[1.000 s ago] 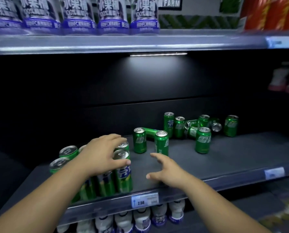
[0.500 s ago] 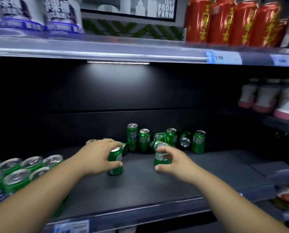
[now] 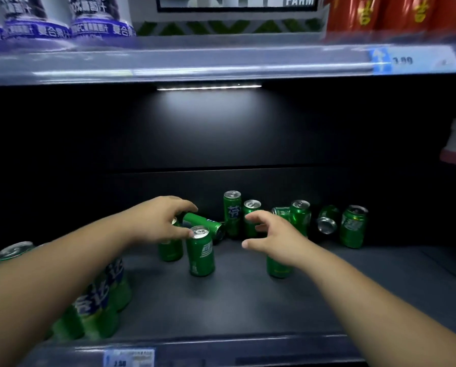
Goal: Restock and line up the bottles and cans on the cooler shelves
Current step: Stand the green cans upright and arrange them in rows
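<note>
Tipped can [image 3: 203, 223] lies with its long axis roughly left-right; left hand [image 3: 159, 221], just in front of it, is nearer, half-curled, its hold unclear. Right hand [image 3: 274, 239], right of the can, spreads empty.

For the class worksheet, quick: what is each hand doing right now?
Left hand: curled over a green can; grip cannot be told.
Right hand: open, fingers spread, holding nothing.

Packed cans [image 3: 97, 308] stand at the lower left of the shelf [image 3: 248, 300]. At centre stand two upright cans [image 3: 200, 252], with a toppled can [image 3: 203, 223] behind them. A loose cluster of cans [image 3: 299, 215] sits further back, right of centre. Bottles [image 3: 62, 22] line the upper shelf [image 3: 221, 62], upper left.
</note>
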Motion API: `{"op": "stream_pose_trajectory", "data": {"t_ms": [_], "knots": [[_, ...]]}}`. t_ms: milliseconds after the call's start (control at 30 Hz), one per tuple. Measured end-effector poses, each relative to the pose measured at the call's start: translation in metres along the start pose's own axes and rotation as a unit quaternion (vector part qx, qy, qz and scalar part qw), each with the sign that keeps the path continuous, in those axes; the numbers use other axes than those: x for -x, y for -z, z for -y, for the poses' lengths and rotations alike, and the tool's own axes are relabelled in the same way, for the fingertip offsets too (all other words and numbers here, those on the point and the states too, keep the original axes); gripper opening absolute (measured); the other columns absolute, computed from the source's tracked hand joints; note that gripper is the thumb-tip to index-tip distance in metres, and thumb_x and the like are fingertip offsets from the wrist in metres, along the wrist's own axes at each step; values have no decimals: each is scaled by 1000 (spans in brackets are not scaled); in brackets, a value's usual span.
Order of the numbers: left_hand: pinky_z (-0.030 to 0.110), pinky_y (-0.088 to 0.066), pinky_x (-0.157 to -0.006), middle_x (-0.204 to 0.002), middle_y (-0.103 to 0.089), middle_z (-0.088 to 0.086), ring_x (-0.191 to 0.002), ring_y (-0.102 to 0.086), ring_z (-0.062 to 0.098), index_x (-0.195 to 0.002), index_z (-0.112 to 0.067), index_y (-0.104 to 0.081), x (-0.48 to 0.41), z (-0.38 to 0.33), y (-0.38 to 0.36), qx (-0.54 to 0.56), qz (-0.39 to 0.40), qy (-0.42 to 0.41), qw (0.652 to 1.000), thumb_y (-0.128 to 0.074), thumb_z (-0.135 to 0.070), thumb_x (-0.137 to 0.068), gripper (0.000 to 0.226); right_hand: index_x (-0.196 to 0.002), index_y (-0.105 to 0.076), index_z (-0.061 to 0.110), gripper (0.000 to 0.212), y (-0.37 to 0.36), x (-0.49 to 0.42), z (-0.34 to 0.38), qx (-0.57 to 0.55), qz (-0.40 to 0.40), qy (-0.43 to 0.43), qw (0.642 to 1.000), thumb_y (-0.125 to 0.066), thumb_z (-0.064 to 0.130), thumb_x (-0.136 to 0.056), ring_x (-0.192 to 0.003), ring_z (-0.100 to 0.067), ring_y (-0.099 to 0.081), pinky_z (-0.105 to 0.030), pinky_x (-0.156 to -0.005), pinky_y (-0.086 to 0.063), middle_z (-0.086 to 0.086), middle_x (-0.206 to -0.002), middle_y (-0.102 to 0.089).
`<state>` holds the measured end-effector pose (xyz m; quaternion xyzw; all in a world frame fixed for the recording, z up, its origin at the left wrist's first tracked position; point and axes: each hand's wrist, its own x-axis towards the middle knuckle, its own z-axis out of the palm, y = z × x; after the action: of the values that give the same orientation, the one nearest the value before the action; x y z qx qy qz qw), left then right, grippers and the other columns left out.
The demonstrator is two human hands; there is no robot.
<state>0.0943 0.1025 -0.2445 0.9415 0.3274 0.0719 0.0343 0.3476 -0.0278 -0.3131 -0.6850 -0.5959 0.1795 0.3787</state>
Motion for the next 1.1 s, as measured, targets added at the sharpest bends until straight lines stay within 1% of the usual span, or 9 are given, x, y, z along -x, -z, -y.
{"op": "stream_pose_trajectory", "data": {"t_ms": [200,267,400,533,633,767,933,1000,1100], "knots": [[32,-46,-102,-136,-52,-12,-122,-53,10,-142,-37,-48,-49,20,8,-50,65,-36,996,-67,-55,-84,63,-141,-53,26,69,-26,-32,1,-8,-22,-23,999,-83,31,-79,-127,-11,-54,-28,-102,-44,9,-139,-56],[29,-46,-100,-132,-53,-14,-118,-53,8,-140,-38,-49,-68,27,8,-46,65,-47,996,-68,-56,-82,63,-139,-53,26,69,-38,-44,-2,-23,-41,-40,998,-83,30,-78,-126,-13,-54,-30,-104,-45,5,-138,-57],[25,-45,-94,-132,-59,-7,-113,-57,11,-138,-30,-53,-112,39,-1,-39,46,-58,996,-73,-47,-82,62,-135,-55,29,65,-65,-65,-10,-67,-65,-79,992,-84,29,-77,-120,-14,-55,-31,-102,-46,3,-133,-57],[28,-47,-95,-133,-62,-3,-113,-60,16,-138,-31,-53,-156,50,-16,0,51,-35,998,-77,-46,-78,66,-130,-57,31,63,-88,-81,-25,-105,-86,-121,983,-86,30,-74,-115,-14,-58,-35,-100,-49,2,-130,-59],[27,-45,-96,-134,-60,-2,-117,-59,17,-140,-30,-50,-182,51,-27,40,48,-27,998,-83,-42,-76,74,-131,-57,28,61,-100,-90,-37,-123,-99,-152,976,-85,28,-77,-112,-13,-58,-28,-93,-49,2,-128,-59],[24,-42,-94,-136,-59,0,-120,-57,18,-145,-28,-45,-207,49,-50,104,63,-11,993,-88,-37,-72,85,-133,-57,24,60,-110,-100,-50,-131,-104,-168,971,-83,25,-79,-114,-10,-56,-22,-89,-42,1,-127,-59],[31,-45,-104,-131,-60,0,-119,-59,18,-145,-21,-46,-229,49,-78,179,70,-2,981,-92,-36,-66,93,-132,-57,22,60,-119,-108,-59,-143,-106,-179,968,-84,22,-78,-114,-11,-57,-19,-87,-40,1,-125,-60],[34,-48,-103,-124,-65,-3,-114,-62,16,-137,-20,-54,-236,49,-86,207,63,-2,976,-93,-36,-63,85,-132,-57,20,60,-120,-109,-61,-143,-104,-179,968,-84,21,-78,-114,-11,-56,-18,-88,-38,2,-123,-59],[34,-55,-92,-104,-72,-4,-101,-69,16,-112,-19,-68,-239,49,-94,254,35,1,967,-93,-30,-63,57,-133,-57,20,61,-119,-110,-64,-134,-99,-175,970,-84,20,-78,-114,-10,-55,-17,-89,-37,3,-121,-58]]}}
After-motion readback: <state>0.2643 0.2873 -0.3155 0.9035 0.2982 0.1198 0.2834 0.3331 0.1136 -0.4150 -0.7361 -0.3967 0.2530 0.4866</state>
